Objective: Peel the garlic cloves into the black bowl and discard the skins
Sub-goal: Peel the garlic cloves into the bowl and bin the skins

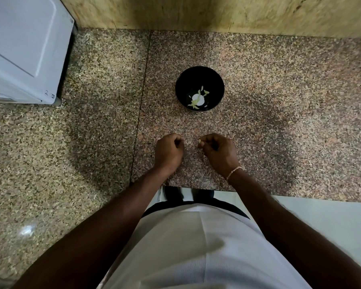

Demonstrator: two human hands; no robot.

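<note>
A black bowl (199,88) stands on the speckled granite desk (279,122), about midway between the desk's front edge and its back edge where the yellowish wall (217,11) rises, and just right of the seam that runs across the desk from front to back. Inside the bowl lie a few pale peeled garlic pieces (198,98), gathered toward the nearer side of its floor around a bright white spot; whether that spot is garlic or a glint of light cannot be told. Both hands hover close to the front edge of the desk, near each other but apart, well short of the bowl. The right hand (218,152) has its fingers curled in and pinches a small pale garlic clove (199,142) at its fingertips, the clove sticking out toward the left hand; a thin light bracelet (234,172) sits on that wrist. The left hand (169,152) is closed into a loose fist with thumb against fingers; whether it holds any scrap of skin cannot be told. At the far left corner of the desk stands a white appliance (23,49), set against the wall. Below the front edge the person's white shirt (196,247) fills the lower view
</note>
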